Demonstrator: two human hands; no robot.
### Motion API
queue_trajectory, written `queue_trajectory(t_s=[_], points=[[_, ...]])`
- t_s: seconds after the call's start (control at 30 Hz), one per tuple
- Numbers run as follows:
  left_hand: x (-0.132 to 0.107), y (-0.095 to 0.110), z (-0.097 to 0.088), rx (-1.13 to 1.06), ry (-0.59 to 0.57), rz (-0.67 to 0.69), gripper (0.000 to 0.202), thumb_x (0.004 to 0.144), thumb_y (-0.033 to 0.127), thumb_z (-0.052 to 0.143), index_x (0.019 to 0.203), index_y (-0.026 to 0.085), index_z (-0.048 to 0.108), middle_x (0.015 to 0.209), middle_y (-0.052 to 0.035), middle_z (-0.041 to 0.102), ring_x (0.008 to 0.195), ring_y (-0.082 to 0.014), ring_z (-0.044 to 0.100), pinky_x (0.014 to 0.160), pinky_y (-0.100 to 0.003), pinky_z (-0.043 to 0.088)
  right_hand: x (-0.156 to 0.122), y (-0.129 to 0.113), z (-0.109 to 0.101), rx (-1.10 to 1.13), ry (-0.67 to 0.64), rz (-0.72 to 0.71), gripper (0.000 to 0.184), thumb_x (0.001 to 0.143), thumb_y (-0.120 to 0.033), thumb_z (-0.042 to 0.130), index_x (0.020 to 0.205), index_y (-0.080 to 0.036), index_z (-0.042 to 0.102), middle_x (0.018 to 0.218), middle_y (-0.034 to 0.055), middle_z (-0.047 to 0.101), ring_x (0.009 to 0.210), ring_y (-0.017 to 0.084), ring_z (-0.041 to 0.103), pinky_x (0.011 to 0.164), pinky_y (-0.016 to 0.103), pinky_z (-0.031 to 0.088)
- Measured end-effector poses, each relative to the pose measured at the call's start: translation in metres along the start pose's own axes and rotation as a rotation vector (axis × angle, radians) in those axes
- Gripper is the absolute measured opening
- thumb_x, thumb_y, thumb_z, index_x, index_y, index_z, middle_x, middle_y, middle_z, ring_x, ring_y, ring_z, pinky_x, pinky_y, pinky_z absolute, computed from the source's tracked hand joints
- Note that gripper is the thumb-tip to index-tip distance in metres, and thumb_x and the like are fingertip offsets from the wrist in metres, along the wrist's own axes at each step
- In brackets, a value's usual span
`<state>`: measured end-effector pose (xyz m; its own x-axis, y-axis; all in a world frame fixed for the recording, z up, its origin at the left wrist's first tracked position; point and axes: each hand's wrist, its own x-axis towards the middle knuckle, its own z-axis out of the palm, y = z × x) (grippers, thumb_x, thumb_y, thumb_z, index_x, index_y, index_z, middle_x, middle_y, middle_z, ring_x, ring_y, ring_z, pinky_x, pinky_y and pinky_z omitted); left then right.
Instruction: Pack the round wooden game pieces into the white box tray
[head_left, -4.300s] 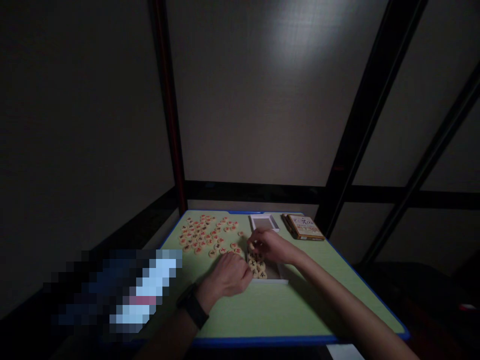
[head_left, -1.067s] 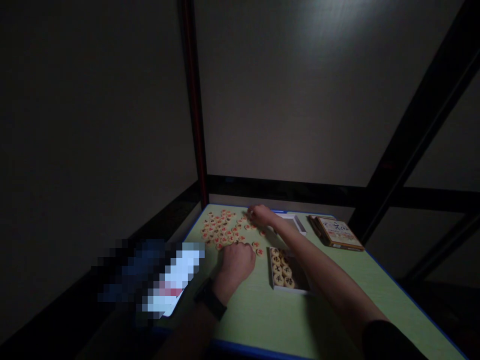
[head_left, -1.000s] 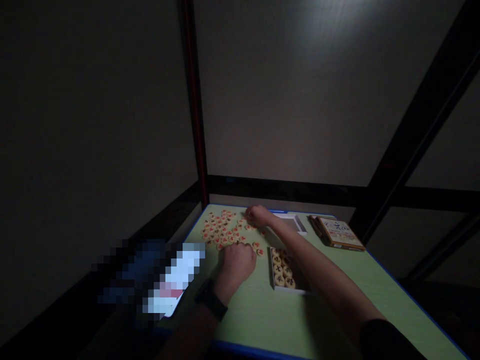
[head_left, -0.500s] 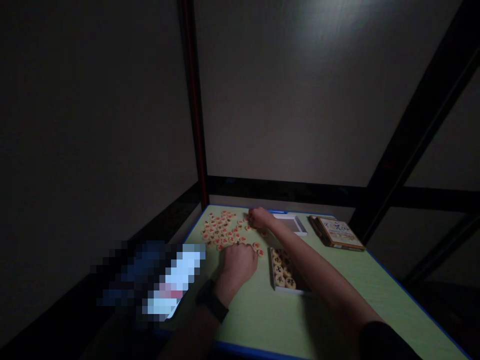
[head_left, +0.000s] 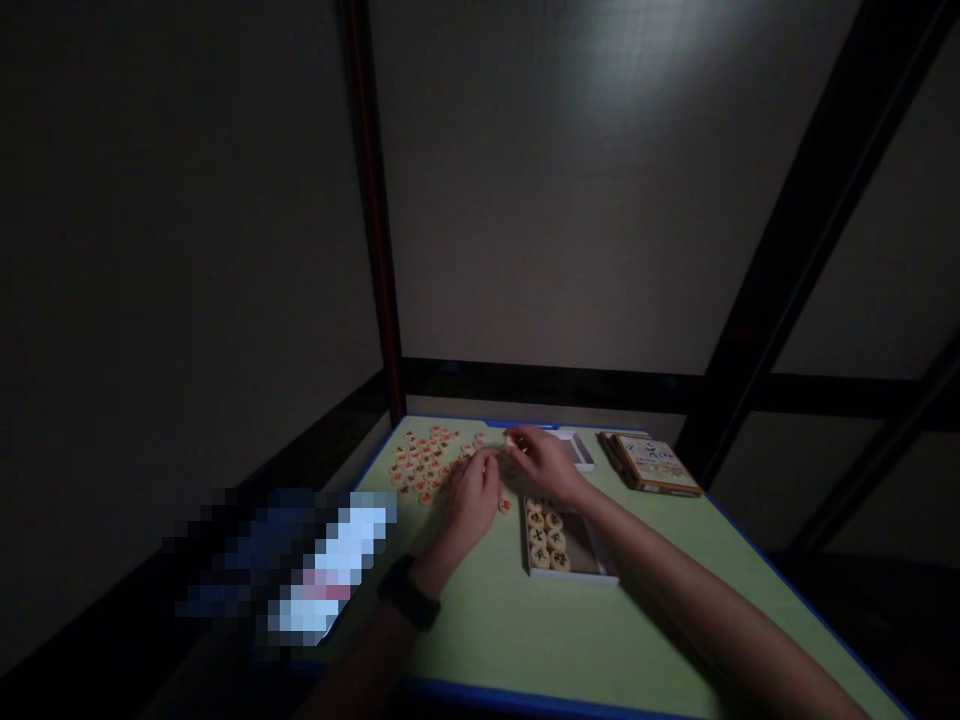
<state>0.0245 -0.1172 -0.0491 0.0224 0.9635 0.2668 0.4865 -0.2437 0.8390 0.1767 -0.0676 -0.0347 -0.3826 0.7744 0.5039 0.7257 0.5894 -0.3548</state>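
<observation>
Round pale game pieces (head_left: pixel 424 462) with red and black marks lie scattered on the far left of a green table (head_left: pixel 525 630). My left hand (head_left: pixel 474 495) reaches forward with its fingers stretched out, the tips on the right edge of the scatter. Just to its right, my right hand (head_left: pixel 541 460) has its fingers curled in a pinch, with what looks like a pale piece at the tips. Below the right hand lies a shallow white tray (head_left: pixel 592 565) holding rows of black-marked pieces (head_left: pixel 546 535).
A second white tray (head_left: pixel 581 450) lies at the far edge behind my right hand. A brown printed box lid (head_left: pixel 651 463) sits at the far right. A blurred-out object (head_left: pixel 300 570) covers the table's left edge. Dark frame posts (head_left: pixel 371 250) stand behind.
My left hand opened from a fist and reached forward into the pieces. My right hand drew back from the scatter toward the trays. The view shifted slightly.
</observation>
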Motion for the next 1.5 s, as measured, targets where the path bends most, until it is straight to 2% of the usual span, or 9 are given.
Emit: queue_trajectory(t_s=[0.07, 0.2, 0.37, 0.63, 0.77, 0.97, 1.13, 1.3, 1.5], points=[[0.006, 0.009, 0.009, -0.368, -0.099, -0.157, 0.031, 0.102, 0.024, 0.031, 0.122, 0.017, 0.053, 0.111, -0.0099, 0.066, 0.087, -0.0144, 0.068, 0.078, -0.029, 0.056, -0.027, -0.002, -0.007, 0.114, 0.152, -0.006, 0.03, 0.098, -0.036, 0.046, 0.114, -0.016, 0.062, 0.107, 0.0104, 0.069, 0.091, 0.019, 0.064, 0.083, 0.03, 0.05], [0.012, 0.028, 0.028, -0.844, -0.325, -0.163, 0.023, 0.098, 0.025, 0.047, 0.114, 0.015, 0.06, 0.11, -0.0106, 0.067, 0.093, -0.0134, 0.067, 0.088, -0.028, 0.053, -0.063, -0.004, -0.019, 0.132, 0.279, 0.017, 0.031, 0.098, -0.037, 0.045, 0.117, -0.019, 0.06, 0.113, 0.0114, 0.068, 0.099, 0.022, 0.064, 0.088, 0.034, 0.051], [0.016, 0.031, 0.044, -0.996, -0.341, -0.185, 0.013, 0.087, 0.022, 0.065, 0.096, 0.013, 0.067, 0.099, -0.0084, 0.069, 0.09, -0.0134, 0.064, 0.088, -0.027, 0.05, -0.076, -0.002, -0.017, 0.127, 0.353, 0.039, 0.032, 0.095, -0.034, 0.05, 0.122, -0.018, 0.059, 0.113, 0.0117, 0.069, 0.097, 0.022, 0.065, 0.085, 0.035, 0.054], [0.022, 0.007, 0.036, -1.092, -0.308, -0.116, 0.042, 0.063, 0.046, 0.086, 0.078, 0.012, 0.066, 0.074, -0.0024, 0.064, 0.064, -0.0085, 0.056, 0.059, -0.02, 0.042, -0.075, 0.012, -0.015, 0.321, 0.507, 0.059, 0.021, 0.084, -0.022, 0.063, 0.103, -0.022, 0.07, 0.098, 0.0055, 0.074, 0.085, 0.02, 0.068, 0.076, 0.032, 0.055], [0.022, 0.004, 0.029, -0.983, -0.297, -0.133, 0.051, 0.062, 0.058, 0.082, 0.074, 0.012, 0.063, 0.064, 0.0013, 0.057, 0.052, -0.004, 0.044, 0.045, -0.017, 0.027, -0.073, 0.024, -0.033, 0.261, 0.326, 0.001, 0.018, 0.079, -0.013, 0.065, 0.094, -0.019, 0.073, 0.096, 0.0068, 0.073, 0.084, 0.019, 0.066, 0.074, 0.031, 0.053], [0.02, -0.001, 0.031, -0.795, -0.297, -0.152, 0.059, 0.066, 0.073, 0.069, 0.075, 0.017, 0.054, 0.055, 0.006, 0.049, 0.041, -0.0031, 0.035, 0.04, -0.017, 0.016, -0.077, 0.038, -0.044, 0.091, -0.041, 0.118, 0.037, 0.065, 0.001, 0.067, 0.097, -0.015, 0.075, 0.091, 0.0075, 0.074, 0.079, 0.02, 0.066, 0.072, 0.028, 0.049], [0.022, -0.007, 0.035, -0.648, -0.213, -0.166, 0.062, 0.074, 0.08, 0.053, 0.066, 0.018, 0.048, 0.046, 0.0071, 0.041, 0.036, -0.0036, 0.029, 0.039, -0.018, 0.013, -0.079, 0.036, -0.042, 0.008, -0.116, 0.05, 0.026, 0.061, -0.003, 0.072, 0.082, -0.016, 0.077, 0.083, 0.0065, 0.072, 0.079, 0.021, 0.065, 0.073, 0.027, 0.047], [0.021, -0.007, 0.039, -0.573, -0.187, -0.173, 0.064, 0.072, 0.083, 0.05, 0.065, 0.019, 0.048, 0.046, 0.0064, 0.042, 0.036, -0.0043, 0.029, 0.039, -0.019, 0.015, -0.079, 0.031, -0.042, -0.098, -0.192, 0.038, 0.02, 0.064, -0.006, 0.069, 0.079, -0.016, 0.077, 0.079, 0.0061, 0.068, 0.076, 0.019, 0.061, 0.069, 0.024, 0.042], [0.017, -0.002, 0.041, -0.535, -0.183, -0.173, 0.065, 0.073, 0.082, 0.05, 0.064, 0.018, 0.049, 0.047, 0.006, 0.042, 0.038, -0.0047, 0.031, 0.039, -0.019, 0.015, -0.08, 0.031, -0.037, -0.051, -0.263, 0.09, 0.023, 0.065, -0.005, 0.066, 0.082, -0.016, 0.076, 0.065, -0.0003, 0.065, 0.061, 0.013, 0.053, 0.058, 0.022, 0.034]])
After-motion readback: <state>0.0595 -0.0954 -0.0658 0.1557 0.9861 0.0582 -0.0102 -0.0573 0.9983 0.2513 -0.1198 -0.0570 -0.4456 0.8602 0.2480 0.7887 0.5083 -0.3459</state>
